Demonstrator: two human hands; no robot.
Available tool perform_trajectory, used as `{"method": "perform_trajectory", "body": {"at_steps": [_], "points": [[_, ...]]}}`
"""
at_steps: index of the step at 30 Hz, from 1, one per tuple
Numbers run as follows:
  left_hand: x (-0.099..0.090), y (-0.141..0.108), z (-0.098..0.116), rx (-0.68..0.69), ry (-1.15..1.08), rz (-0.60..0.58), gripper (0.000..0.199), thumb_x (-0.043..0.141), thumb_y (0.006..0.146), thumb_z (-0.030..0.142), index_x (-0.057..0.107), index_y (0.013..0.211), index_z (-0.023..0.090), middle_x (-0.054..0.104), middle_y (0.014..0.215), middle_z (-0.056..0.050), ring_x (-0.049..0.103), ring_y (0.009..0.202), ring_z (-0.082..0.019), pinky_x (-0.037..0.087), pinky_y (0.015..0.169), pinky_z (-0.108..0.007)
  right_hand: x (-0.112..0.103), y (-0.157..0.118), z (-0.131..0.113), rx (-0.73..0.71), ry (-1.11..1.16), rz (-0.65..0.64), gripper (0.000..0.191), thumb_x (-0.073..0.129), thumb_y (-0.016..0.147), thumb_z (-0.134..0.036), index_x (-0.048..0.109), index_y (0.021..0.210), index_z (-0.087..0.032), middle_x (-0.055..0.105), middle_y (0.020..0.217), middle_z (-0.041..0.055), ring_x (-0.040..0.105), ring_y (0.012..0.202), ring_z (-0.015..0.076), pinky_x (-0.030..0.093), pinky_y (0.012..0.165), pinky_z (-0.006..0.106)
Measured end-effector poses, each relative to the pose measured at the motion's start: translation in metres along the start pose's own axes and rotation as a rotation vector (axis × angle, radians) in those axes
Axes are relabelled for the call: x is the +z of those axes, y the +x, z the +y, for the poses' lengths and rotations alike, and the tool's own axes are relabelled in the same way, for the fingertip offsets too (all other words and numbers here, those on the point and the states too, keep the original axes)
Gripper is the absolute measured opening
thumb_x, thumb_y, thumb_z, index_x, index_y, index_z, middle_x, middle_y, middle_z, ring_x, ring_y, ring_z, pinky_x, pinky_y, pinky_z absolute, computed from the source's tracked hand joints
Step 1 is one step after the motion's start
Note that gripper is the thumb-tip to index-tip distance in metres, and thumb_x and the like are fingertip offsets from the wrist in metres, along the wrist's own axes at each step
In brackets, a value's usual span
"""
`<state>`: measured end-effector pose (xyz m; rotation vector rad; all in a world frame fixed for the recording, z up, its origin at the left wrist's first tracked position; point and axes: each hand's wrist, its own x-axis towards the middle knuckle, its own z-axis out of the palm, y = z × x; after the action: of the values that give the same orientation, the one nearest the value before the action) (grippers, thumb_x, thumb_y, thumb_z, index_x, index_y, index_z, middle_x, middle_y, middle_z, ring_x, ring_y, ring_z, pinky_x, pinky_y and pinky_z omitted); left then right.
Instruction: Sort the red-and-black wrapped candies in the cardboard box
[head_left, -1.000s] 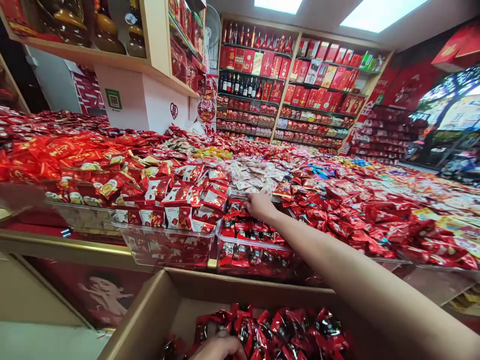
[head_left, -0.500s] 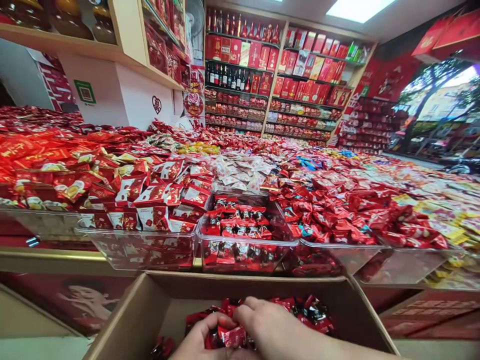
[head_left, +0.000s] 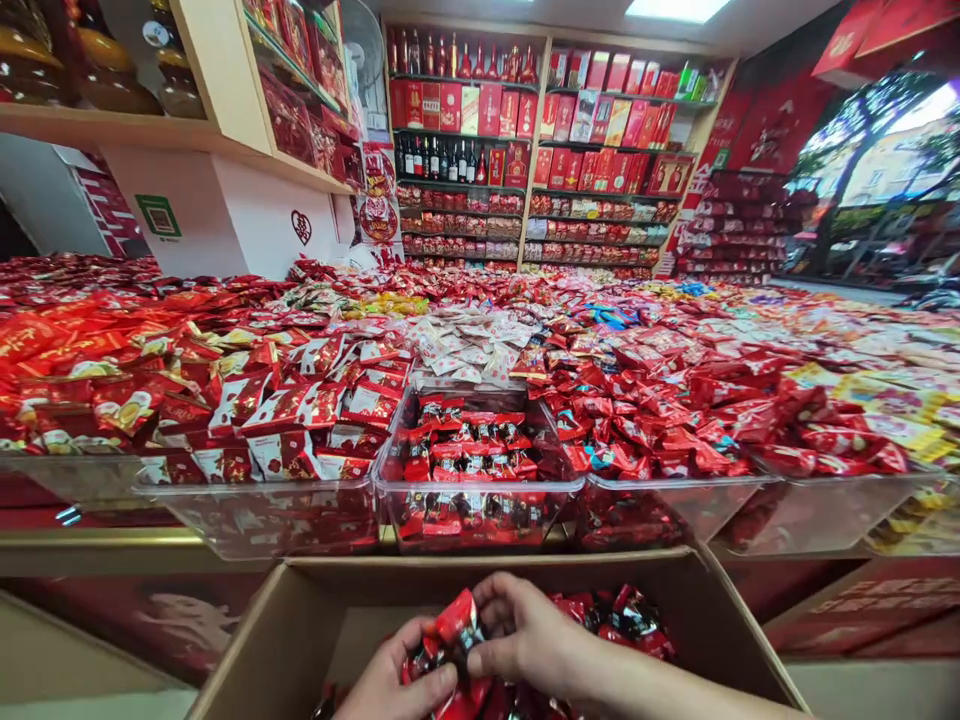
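**Hand hold: red foil packet [head_left: 456, 622] above cardboard carton [head_left: 300, 610]**

Packet pinched between left hand [head_left: 394, 675] and right hand [head_left: 525, 635]: right fingers [head_left: 487, 628] clamped on its upper end, left fingers [head_left: 427, 640] closed around its lower end. Directly below: loose packets [head_left: 630, 618] in the carton. Beyond the carton wall: clear plastic bin [head_left: 480, 520] of similar packets, on the table [head_left: 97, 538].

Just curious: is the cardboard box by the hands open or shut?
The cardboard box is open: its top is uncovered, and the left hand and right hand reach inside among red foil packets.
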<state>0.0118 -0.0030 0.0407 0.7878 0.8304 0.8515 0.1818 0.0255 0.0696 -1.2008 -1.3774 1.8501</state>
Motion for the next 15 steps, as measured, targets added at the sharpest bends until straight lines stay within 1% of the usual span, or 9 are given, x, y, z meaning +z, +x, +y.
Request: {"method": "perform_trajectory", "body": {"at_steps": [3, 6, 9, 12, 15], "points": [[0.015, -0.010, 0.010, -0.072, -0.028, 0.041, 0.030, 0.060, 0.067, 0.020, 0.051, 0.095, 0.017, 0.067, 0.076, -0.003, 0.061, 0.072, -0.018, 0.041, 0.076, -0.035, -0.002, -0.005, -0.006, -0.029, -0.008, -0.019, 0.038, 0.067, 0.049, -0.014, 0.050, 0.082, -0.013, 0.055, 0.068, -0.0009, 0.049, 0.060, 0.0099, 0.038, 0.058, 0.023], [0.023, -0.015, 0.018, -0.100, -0.038, 0.057, 0.027, 0.058, 0.069, 0.019, 0.050, 0.095, 0.018, 0.068, 0.076, -0.003, 0.061, 0.072, -0.018, 0.042, 0.075, -0.034, -0.001, -0.006, -0.005, -0.028, -0.021, -0.049, 0.031, 0.067, 0.051, -0.016, 0.052, 0.079, -0.014, 0.054, 0.066, -0.0014, 0.048, 0.061, 0.0100, 0.038, 0.058, 0.023], [0.024, -0.018, 0.021, -0.106, -0.048, 0.069, 0.024, 0.057, 0.070, 0.018, 0.052, 0.093, 0.018, 0.068, 0.077, -0.003, 0.062, 0.073, -0.018, 0.042, 0.074, -0.033, 0.000, -0.007, -0.003, -0.018, 0.030, -0.055, 0.028, 0.067, 0.053, -0.018, 0.051, 0.076, -0.014, 0.054, 0.064, -0.0026, 0.047, 0.058, 0.0089, 0.037, 0.057, 0.022], [0.025, -0.018, 0.024, -0.098, -0.055, 0.078, 0.021, 0.057, 0.070, 0.018, 0.052, 0.091, 0.019, 0.069, 0.074, -0.002, 0.062, 0.071, -0.017, 0.043, 0.070, -0.031, 0.001, -0.008, -0.003, -0.024, 0.061, -0.036, 0.024, 0.066, 0.055, -0.019, 0.050, 0.072, -0.014, 0.052, 0.060, -0.0040, 0.045, 0.054, 0.0073, 0.035, 0.054, 0.021], [0.024, -0.017, 0.024, -0.084, -0.032, 0.094, 0.020, 0.061, 0.066, 0.020, 0.053, 0.084, 0.019, 0.067, 0.069, 0.000, 0.061, 0.067, -0.016, 0.043, 0.068, -0.029, 0.002, -0.008, -0.005, -0.061, 0.076, -0.020, 0.021, 0.063, 0.057, -0.019, 0.048, 0.070, -0.015, 0.052, 0.061, -0.0037, 0.045, 0.055, 0.0078, 0.037, 0.055, 0.021]]}}
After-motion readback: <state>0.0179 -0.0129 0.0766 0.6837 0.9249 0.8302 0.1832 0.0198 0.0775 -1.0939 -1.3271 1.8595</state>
